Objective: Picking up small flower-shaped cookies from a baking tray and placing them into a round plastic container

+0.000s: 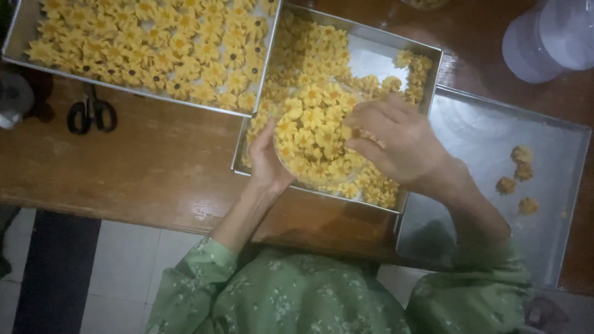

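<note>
Flower-shaped yellow cookies (pixel 312 133) are being packed into a round clear plastic container (pixel 291 166) over the middle metal tray (pixel 371 52) on the wooden counter (pixel 142 167). Left hand (pixel 267 162) cups the container; right hand (pixel 396 141), fingers curled, presses cookies in, judged nearly full; careful placing is needed next.

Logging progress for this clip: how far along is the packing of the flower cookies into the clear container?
Done: the clear round container looks nearly full, and the right tray holds only a few cookies. In hand: the left hand steadies the container over the middle tray while the right hand sets cookies on top. Left: the far tray is fully covered.
</note>
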